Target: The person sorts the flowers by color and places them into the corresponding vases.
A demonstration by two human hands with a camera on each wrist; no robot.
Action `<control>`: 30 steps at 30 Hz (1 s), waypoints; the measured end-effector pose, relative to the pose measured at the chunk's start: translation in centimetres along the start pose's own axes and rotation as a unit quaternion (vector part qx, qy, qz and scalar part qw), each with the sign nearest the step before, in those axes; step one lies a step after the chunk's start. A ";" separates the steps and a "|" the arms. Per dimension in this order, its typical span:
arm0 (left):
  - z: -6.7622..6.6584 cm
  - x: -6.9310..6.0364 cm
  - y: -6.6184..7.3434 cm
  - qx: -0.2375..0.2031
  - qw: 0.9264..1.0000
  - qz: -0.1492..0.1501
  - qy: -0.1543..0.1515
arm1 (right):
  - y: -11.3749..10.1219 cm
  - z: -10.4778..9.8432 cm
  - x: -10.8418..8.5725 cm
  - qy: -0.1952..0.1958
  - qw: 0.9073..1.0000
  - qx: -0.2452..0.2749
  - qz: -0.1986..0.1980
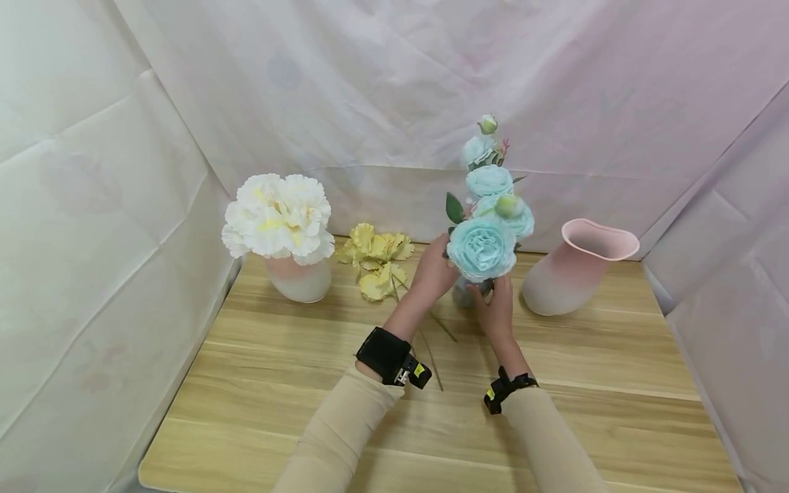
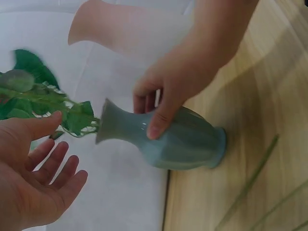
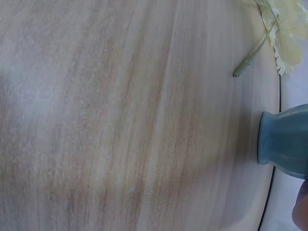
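Observation:
A small blue-grey vase (image 2: 178,147) stands on the table, with a stem of pale blue artificial flowers (image 1: 483,246) in its mouth. My right hand (image 2: 185,82) grips the vase around its shoulder, thumb on the near side. Beside the leafy green stem (image 2: 50,103) just above the vase mouth is my left hand (image 2: 36,175), its fingers loosely spread and not closed round anything. Whether its thumb touches the leaves I cannot tell. In the right wrist view only the lower part of the vase (image 3: 286,139) and a fingertip (image 3: 301,211) show.
A pink-and-white vase (image 1: 564,277) with a wavy rim stands to the right. Another pinkish vase (image 1: 298,279) at the left holds white flowers (image 1: 280,216). Yellow flowers (image 1: 379,257) lie between, their thin stems (image 1: 431,356) reaching forward across the wooden table (image 1: 259,404). Cloth hangs behind.

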State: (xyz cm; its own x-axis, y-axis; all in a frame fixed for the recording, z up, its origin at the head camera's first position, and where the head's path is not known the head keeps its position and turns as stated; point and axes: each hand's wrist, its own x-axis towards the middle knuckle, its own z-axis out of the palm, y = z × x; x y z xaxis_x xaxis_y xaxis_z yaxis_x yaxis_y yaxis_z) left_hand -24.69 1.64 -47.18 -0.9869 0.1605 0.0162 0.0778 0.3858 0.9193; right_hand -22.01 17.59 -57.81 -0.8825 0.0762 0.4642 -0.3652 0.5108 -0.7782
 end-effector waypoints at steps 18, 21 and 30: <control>-3.4 -5.8 -2.4 0.002 0.999 -0.012 0.039 | 0.8 0.5 -0.2 0.001 1.000 0.001 -0.020; -3.8 -6.2 -3.3 -0.002 0.999 -0.026 0.045 | 0.6 0.5 -0.2 0.001 1.000 -0.002 -0.020; -5.0 -7.2 -5.6 -0.006 0.997 -0.049 0.062 | 0.5 0.1 0.0 -0.010 1.000 -0.001 0.004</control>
State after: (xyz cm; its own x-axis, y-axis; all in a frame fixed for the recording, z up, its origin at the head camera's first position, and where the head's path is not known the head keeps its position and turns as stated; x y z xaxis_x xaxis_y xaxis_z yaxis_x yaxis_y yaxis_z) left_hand -18.69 -6.23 -50.48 -0.9996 0.0085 -0.0256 -0.0204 0.3827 0.9237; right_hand -22.19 17.71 -58.26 -0.8910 0.0639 0.4495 -0.3576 0.5113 -0.7815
